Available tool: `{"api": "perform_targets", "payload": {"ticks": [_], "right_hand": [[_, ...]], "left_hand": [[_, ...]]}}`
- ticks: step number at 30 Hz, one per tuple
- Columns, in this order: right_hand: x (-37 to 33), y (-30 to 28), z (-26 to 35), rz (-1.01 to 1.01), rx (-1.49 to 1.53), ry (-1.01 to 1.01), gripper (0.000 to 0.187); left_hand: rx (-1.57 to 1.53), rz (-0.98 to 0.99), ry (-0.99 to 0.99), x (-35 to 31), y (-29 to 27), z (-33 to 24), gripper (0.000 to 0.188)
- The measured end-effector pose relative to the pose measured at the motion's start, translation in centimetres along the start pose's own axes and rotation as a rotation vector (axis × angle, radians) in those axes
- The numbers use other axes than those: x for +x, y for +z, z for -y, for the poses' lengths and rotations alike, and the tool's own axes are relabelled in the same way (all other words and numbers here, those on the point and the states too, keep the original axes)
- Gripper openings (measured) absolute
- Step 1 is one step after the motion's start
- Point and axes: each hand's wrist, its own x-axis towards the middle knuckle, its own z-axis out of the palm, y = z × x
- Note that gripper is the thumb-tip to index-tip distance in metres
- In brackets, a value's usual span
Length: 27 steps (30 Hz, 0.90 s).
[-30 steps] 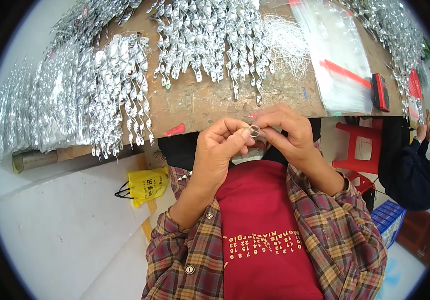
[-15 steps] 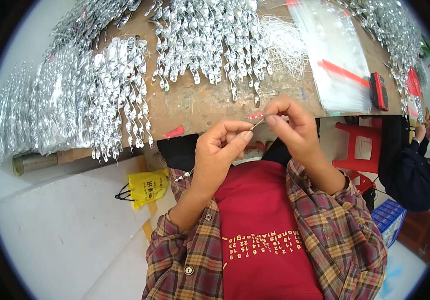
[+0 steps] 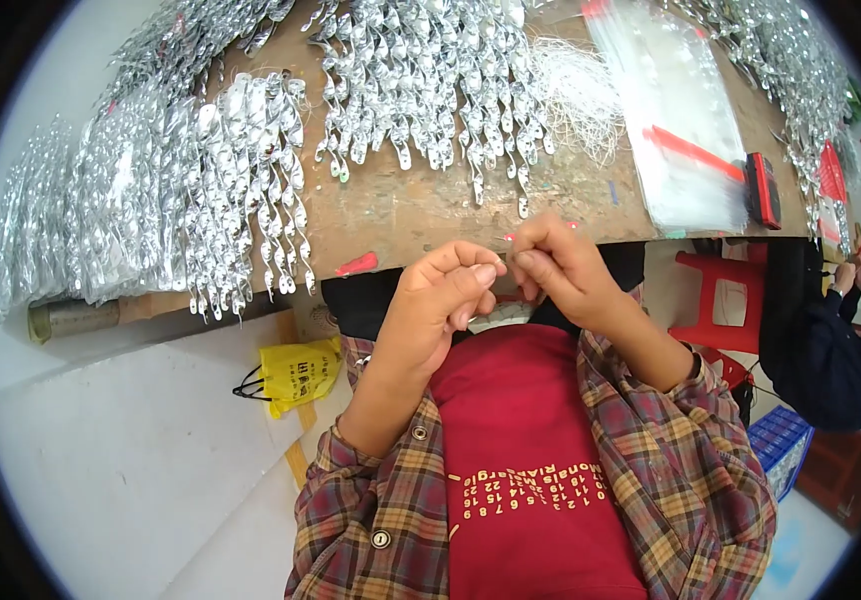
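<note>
Cluttering the table (image 3: 400, 215), silver spirals (image 3: 390, 110) lie beyond left hand (image 3: 440, 290) and right hand (image 3: 565, 272); grips pinched together, contents unclear.

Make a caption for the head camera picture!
Left hand and right hand close together by a table bearing twisted silver strips.

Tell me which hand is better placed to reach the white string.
Probably the right hand: it is nearer the white string, almost straight below it in view; the left hand sits farther left.

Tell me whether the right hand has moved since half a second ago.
Yes. Against the table, the right hand has shifted left, closer to the left hand, and slightly down in the view.
</note>
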Motion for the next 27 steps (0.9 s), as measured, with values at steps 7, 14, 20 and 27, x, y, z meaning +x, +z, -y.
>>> {"api": "perform_targets", "payload": {"ticks": [7,14,20,27], "right_hand": [[1.7,-3.9,1.6,-0.424,-0.102,-0.101,0.003],[1.8,-6.3,2.6,-0.478,-0.069,-0.238,0.015],[0.5,-5.6,1.4,-0.368,-0.146,-0.117,0.019],[0.4,-6.3,1.3,-0.417,-0.253,-0.092,0.015]], "left_hand": [[0.543,0.035,0.266,-0.2,-1.4,3.2,0.029],[0.839,-0.436,0.401,-1.2,-3.4,-1.3,0.026],[1.307,-0.960,0.842,0.9,-11.0,-12.9,0.029],[1.834,-1.123,0.762,2.4,-14.2,-14.0,0.037]]}}
